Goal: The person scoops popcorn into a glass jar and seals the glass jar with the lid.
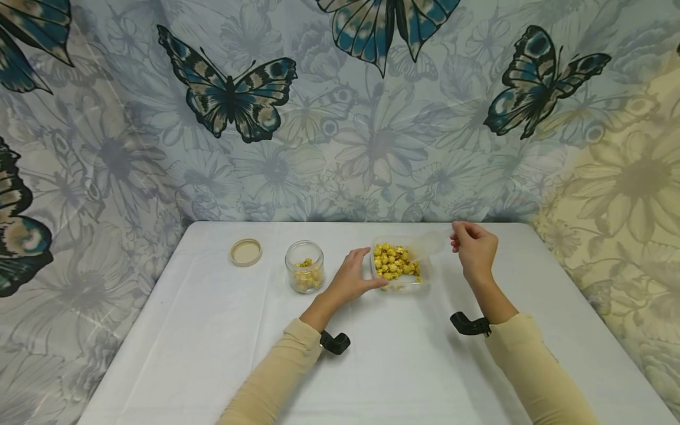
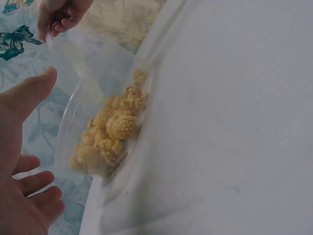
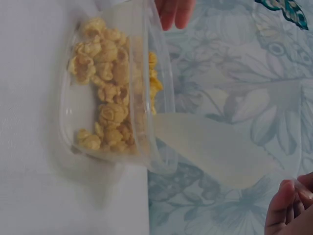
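Head view shows the left hand (image 1: pixel 352 277) cupped with relaxed fingers against the near-left side of a clear plastic tub (image 1: pixel 399 282) of yellow popcorn (image 1: pixel 394 262) at mid-table. The right hand (image 1: pixel 474 248) pinches the tub's peeled-back clear film lid (image 1: pixel 432 241) between curled fingertips, just right of the tub. A glass jar (image 1: pixel 304 266) stands left of the tub, its loose cap (image 1: pixel 246 252) further left.

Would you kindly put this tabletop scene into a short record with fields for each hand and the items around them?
Left hand: open, fingers against the tub's near-left side
Right hand: pinches the film lid, peeled up from the tub
Tub: clear plastic, holds yellow popcorn
Jar: glass, open, some popcorn inside
Jar lid: lying left of the jar
Table: white cloth
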A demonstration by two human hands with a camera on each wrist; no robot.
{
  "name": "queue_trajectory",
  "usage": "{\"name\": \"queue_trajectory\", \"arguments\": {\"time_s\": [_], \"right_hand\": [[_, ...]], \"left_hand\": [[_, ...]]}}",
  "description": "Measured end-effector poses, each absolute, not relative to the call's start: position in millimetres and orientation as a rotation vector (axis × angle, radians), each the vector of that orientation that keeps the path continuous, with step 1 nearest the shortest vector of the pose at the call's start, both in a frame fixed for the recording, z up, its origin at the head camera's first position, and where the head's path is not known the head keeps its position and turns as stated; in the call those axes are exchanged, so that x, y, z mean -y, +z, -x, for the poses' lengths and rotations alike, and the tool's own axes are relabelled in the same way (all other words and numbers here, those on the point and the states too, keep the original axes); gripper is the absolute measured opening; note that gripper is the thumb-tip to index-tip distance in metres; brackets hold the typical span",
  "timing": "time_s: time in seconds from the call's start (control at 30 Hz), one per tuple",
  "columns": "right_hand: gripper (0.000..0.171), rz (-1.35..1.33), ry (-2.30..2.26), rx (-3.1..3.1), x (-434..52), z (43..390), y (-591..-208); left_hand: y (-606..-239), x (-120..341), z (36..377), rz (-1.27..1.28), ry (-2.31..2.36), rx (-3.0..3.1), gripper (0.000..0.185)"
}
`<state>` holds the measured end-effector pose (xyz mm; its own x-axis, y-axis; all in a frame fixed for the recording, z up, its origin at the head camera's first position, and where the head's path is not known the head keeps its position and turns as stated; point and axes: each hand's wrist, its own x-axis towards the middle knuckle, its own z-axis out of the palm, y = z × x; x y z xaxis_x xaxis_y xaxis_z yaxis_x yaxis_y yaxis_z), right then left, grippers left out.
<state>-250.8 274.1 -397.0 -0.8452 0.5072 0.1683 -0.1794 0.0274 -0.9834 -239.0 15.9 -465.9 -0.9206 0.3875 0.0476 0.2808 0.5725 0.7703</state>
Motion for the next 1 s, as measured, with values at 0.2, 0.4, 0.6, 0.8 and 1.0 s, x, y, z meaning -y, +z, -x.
{"name": "queue_trajectory", "arguments": {"time_s": [0.2,0.4,0.6,0.8,1.0], "right_hand": [[0.018,0.205,1.584,1.978,-269,250,-400],[0.023,0.075,1.368,2.078,-266,253,-410],[0.026,0.086,1.432,2.151,-267,262,-416],[0.037,0.142,1.660,2.360,-273,277,-414],[0.046,0.136,1.945,2.455,-285,289,-420]], "left_hand": [[-478,-21,243,-0.537,1.272,-2.663,0.094],[-483,-24,246,-0.535,1.289,-2.660,0.093],[-484,-26,247,-0.550,1.298,-2.662,0.090],[-484,-25,247,-0.558,1.276,-2.679,0.089],[-482,-26,245,-0.557,1.264,-2.678,0.090]]}}
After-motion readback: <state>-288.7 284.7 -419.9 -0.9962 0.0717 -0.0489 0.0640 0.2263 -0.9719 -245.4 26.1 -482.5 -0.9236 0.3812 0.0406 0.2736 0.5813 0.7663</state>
